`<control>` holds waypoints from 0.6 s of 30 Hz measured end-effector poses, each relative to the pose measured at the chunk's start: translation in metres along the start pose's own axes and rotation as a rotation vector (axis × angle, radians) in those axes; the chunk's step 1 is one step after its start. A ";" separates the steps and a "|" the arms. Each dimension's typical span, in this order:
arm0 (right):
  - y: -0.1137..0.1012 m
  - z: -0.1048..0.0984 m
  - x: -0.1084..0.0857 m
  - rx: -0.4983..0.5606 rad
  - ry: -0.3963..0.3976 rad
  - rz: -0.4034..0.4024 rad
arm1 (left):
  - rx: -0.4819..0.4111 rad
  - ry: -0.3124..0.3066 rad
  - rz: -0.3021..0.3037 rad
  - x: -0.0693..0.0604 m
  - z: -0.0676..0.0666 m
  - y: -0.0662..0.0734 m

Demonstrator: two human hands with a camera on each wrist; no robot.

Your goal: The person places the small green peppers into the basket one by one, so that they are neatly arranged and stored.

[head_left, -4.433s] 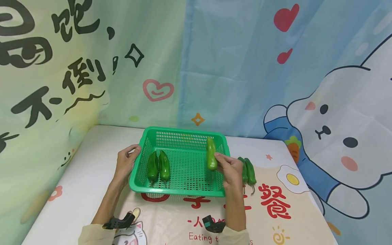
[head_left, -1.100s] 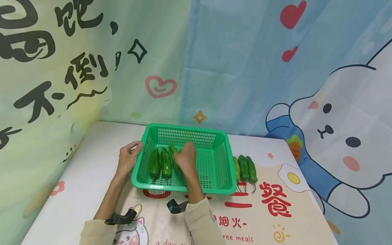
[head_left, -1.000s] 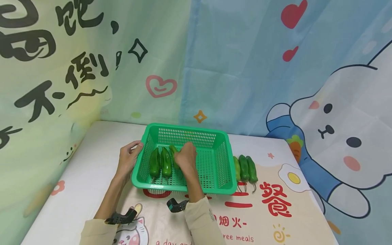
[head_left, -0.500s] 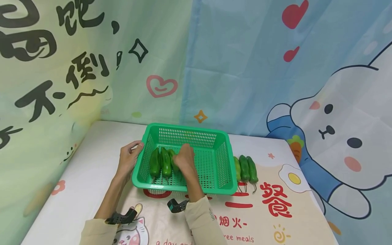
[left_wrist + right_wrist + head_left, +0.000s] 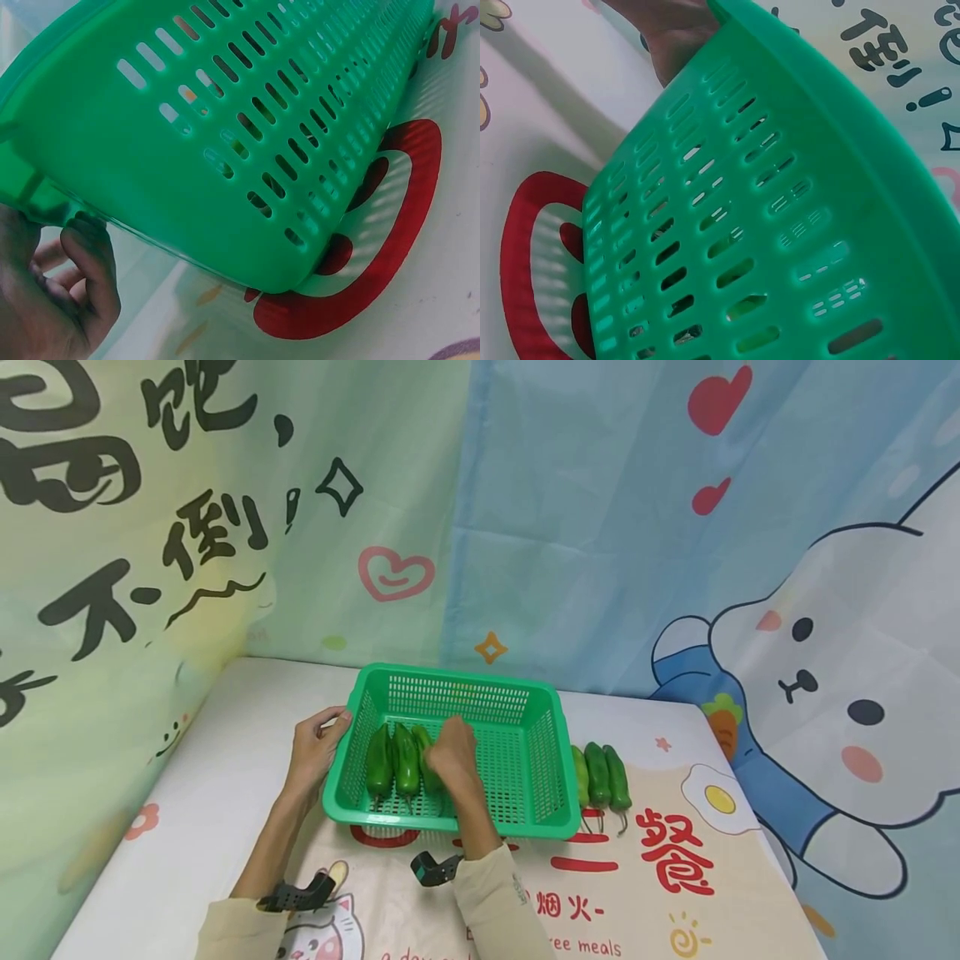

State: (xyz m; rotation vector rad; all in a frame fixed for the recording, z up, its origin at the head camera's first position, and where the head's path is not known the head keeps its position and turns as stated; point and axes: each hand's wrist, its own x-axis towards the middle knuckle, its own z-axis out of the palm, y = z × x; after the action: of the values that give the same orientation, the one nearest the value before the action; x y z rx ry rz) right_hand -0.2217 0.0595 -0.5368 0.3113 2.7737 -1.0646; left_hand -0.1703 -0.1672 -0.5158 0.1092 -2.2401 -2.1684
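A green plastic basket (image 5: pixel 517 768) with slotted walls stands on the table. At its left rim my left hand (image 5: pixel 313 752) grips, thumb on the rim; the left wrist view shows the curled fingers (image 5: pixel 94 277) under the rim. Two green chili peppers lie side by side in the basket's left part: a left one (image 5: pixel 379 762) and a middle one (image 5: pixel 407 762). Right of them lies a third green chili pepper (image 5: pixel 424 752), held by my right hand (image 5: pixel 454 756). That hand hides the pepper's right side, and its fingertips are out of sight. The right wrist view shows mostly basket wall (image 5: pixel 705 195).
Outside the basket's right wall lie three more peppers: a light green one (image 5: pixel 580 772), partly hidden by the rim, and two darker ones, a near one (image 5: pixel 597 772) and an outer one (image 5: pixel 618 777). A printed cloth (image 5: pixel 720 877) covers the table; a printed curtain (image 5: pixel 570 527) hangs behind.
My right hand has gone from the basket's right side to its left part, bringing a pepper beside the other two. Lately that pepper shifted slightly left. My left hand stays on the rim.
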 end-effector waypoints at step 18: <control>0.003 -0.020 -0.012 0.007 0.021 0.034 | 0.021 0.012 -0.013 0.000 0.000 0.001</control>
State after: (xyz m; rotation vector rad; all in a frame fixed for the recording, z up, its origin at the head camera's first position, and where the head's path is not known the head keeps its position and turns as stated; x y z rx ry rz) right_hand -0.2109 0.0736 -0.5210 0.3717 2.7727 -1.0699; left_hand -0.1706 -0.1669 -0.5151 0.1373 -2.2627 -2.1453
